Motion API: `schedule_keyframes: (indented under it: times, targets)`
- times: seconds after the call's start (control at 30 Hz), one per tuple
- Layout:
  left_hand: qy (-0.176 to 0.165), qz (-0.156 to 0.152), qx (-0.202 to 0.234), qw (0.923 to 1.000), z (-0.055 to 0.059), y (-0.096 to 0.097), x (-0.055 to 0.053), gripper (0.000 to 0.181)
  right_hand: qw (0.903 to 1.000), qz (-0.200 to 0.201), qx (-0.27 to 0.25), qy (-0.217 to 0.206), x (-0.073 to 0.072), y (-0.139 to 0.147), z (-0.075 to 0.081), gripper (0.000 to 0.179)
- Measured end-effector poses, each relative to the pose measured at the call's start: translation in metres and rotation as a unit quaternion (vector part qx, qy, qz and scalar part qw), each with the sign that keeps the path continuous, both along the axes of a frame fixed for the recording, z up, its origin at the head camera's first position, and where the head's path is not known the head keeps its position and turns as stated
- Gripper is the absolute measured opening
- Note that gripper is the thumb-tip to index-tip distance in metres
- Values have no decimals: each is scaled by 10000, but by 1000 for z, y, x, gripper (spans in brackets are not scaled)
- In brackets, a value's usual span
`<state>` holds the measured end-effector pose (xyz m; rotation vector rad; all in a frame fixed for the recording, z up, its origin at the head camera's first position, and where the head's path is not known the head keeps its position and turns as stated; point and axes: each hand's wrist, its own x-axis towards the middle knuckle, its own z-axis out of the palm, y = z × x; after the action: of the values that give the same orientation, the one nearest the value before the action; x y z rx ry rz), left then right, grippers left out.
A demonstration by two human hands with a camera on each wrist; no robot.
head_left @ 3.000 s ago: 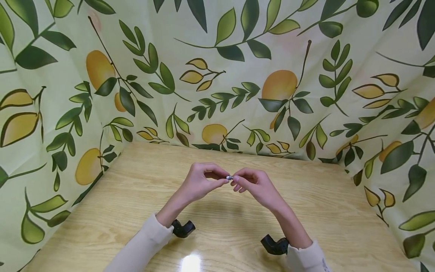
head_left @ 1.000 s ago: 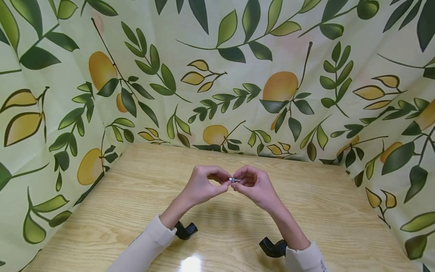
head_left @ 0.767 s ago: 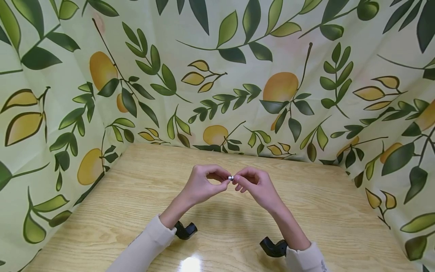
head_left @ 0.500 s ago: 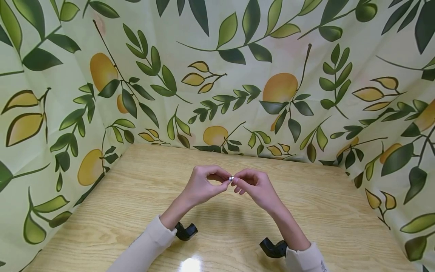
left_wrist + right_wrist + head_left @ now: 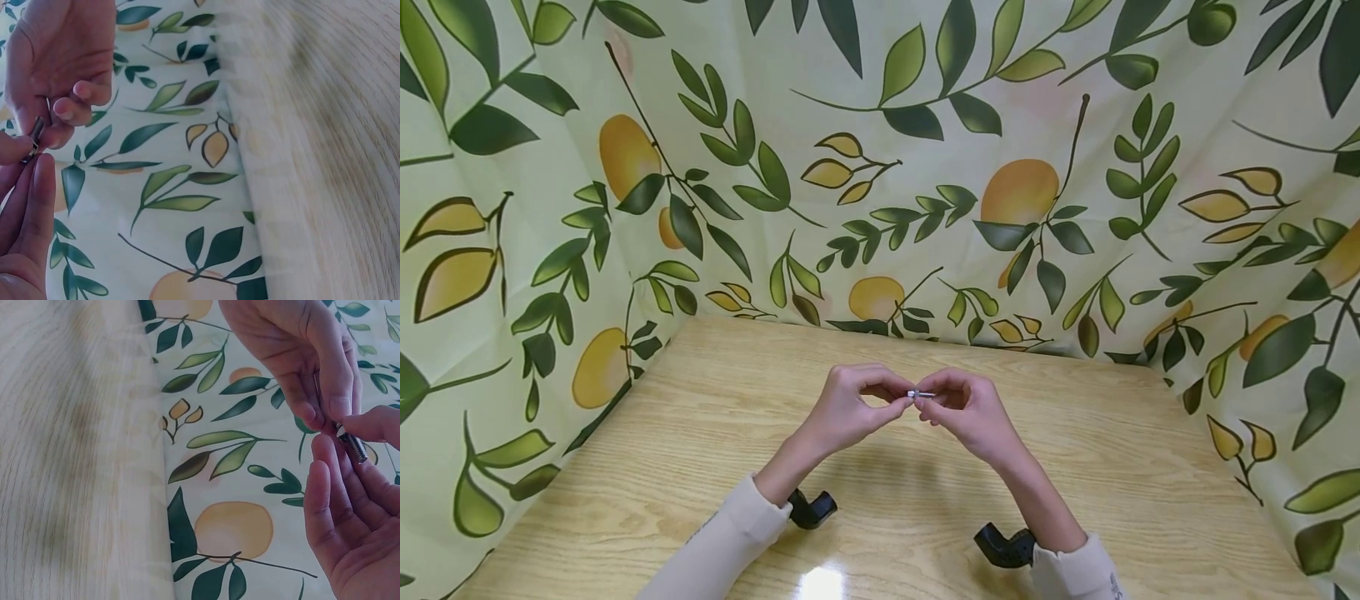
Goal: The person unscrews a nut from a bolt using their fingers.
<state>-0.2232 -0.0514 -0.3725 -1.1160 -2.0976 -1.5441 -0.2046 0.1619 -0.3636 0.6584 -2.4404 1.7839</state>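
Note:
Between the two hands, above the table, is a small silver bolt (image 5: 924,395), lying roughly level in the head view. My left hand (image 5: 850,410) pinches its left end between thumb and fingertips. At the middle of the bolt, the thumb and fingertips of my right hand (image 5: 964,412) pinch it, and its thin shank points right. Screw thread shows on the free end of the bolt (image 5: 357,450) in the right wrist view. The left wrist view has the bolt (image 5: 37,130) at its left edge. Fingertips hide the bolt's middle and left end; whether a nut sits there I cannot tell.
A light wood-grain table (image 5: 880,517) lies under the hands. Leaf-and-fruit printed cloth (image 5: 925,167) stands behind it and at both sides. Black curved pieces (image 5: 811,508) sit at both wrists, by the sleeve cuffs (image 5: 760,510).
The right fingers shift about the bolt: its shank shows at 1.0 s ago, is covered at 0.8 and 0.5 s ago, and shows again now. The left hand keeps its pinch, barely moving.

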Motion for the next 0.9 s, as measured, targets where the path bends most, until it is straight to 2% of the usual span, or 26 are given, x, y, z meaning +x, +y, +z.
schedule_keyframes:
  times: [0.2, 0.5, 0.73, 0.9]
  targets:
    - [-127, 33, -17, 9999, 0, 0, 0, 12, 9999, 3, 24, 101, 0, 2, 0, 18]
    - [-98, 19, 82, 9999, 0, 1, 1, 13, 9997, 92, 194, -143, -2, 3, 1, 23]
    - [-79, 10, 61, 9999, -1, 1, 1, 13, 9996, -91, 193, -160, 0, 1, 0, 17]
    - [-83, 1, 59, 9999, -2, 2, 1, 12, 10000, -7, 33, -33, 0, 0, 1, 16]
